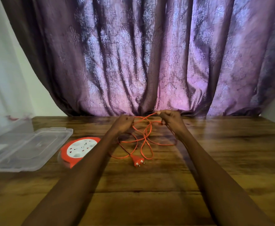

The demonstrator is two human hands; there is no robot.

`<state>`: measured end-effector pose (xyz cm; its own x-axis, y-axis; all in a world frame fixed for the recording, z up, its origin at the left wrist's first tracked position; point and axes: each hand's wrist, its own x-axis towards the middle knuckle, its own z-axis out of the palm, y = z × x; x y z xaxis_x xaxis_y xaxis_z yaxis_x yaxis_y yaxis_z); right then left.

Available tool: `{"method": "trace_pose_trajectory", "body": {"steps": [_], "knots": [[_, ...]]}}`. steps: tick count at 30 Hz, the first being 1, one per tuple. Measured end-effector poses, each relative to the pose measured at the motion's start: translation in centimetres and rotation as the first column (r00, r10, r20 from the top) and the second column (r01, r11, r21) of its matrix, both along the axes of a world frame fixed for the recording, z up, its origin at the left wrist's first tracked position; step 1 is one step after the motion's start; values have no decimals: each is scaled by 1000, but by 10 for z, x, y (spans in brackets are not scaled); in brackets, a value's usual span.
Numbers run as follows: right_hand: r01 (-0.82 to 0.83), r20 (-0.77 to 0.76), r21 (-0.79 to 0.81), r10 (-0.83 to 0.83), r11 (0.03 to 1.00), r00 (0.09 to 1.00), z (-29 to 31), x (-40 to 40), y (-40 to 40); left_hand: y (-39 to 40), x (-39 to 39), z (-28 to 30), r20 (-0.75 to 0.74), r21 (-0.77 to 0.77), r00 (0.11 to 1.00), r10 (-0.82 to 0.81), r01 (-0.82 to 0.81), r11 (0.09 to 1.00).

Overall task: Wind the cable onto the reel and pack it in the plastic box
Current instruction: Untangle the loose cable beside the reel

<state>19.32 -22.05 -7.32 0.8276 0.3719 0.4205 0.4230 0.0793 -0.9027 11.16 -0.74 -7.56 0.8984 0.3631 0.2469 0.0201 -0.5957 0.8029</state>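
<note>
An orange cable [145, 137] lies in loose tangled loops on the wooden table [223, 144], its orange two-pin plug [137, 161] nearest me. Both hands are raised over the far side of the tangle. My left hand [123, 123] pinches a strand on the left, and my right hand [171, 119] pinches a strand on the right, a short stretch of cable spanning between them. The round orange and white reel [79, 150] with sockets on its face lies flat to the left of my left forearm.
A clear plastic lid [27, 149] lies flat at the table's left edge beside the reel. The clear plastic box [6, 126] stands behind it at the far left, blurred. A purple patterned curtain [149, 62] hangs along the table's far edge.
</note>
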Motion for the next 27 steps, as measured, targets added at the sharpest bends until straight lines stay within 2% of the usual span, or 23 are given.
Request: {"method": "trace_pose_trajectory", "body": {"steps": [2, 4, 5, 7, 8, 10, 12, 14, 15, 17, 19, 22, 24, 27], "knots": [[1, -41, 40, 0, 999, 999, -1, 1, 1, 3, -3, -3, -30, -84, 998, -53, 51, 995], [70, -36, -2, -70, 998, 997, -3, 2, 3, 5, -6, -2, -8, -70, 998, -65, 64, 995], [131, 38, -85, -128, 988, 991, -4, 3, 4, 5, -7, -1, 17, -42, 998, -54, 55, 998], [335, 336, -306, -228, 891, 914, -6, 0, 3, 6, -8, 2, 58, 15, 997, -50, 49, 999], [433, 501, -361, -220, 826, 837, -5, -4, 3, 5, -9, 4, 72, 33, 995, -66, 63, 997], [488, 702, -377, -101, 787, 705, -2, -15, 6, 1, -8, 9, 94, 44, 990, -105, 101, 994], [514, 781, -422, 12, 747, 625, -2, -26, 16, -5, -8, 13, 123, 3, 983, -133, 134, 991], [587, 812, -445, 28, 677, 583, -6, -32, 25, -9, -8, 15, 138, -73, 979, -152, 163, 984], [610, 823, -423, 2, 670, 569, -8, -33, 27, -12, -8, 15, 144, -106, 977, -156, 172, 979], [602, 840, -326, -68, 729, 538, -7, -32, 26, -15, -7, 15, 158, -133, 978, -134, 156, 979], [521, 815, -244, -118, 818, 567, -6, -29, 21, -16, -8, 17, 173, -146, 981, -87, 112, 983], [388, 632, -166, -204, 907, 748, -5, -20, 12, -15, -12, 17, 165, -189, 986, -21, 53, 981], [447, 442, -85, -368, 890, 818, -3, -17, 5, -14, -15, 14, 144, -225, 989, -15, 47, 973], [617, 145, -47, -606, 785, 782, 0, -10, -4, -13, -17, 9, 130, -305, 991, -33, 72, 949]]}}
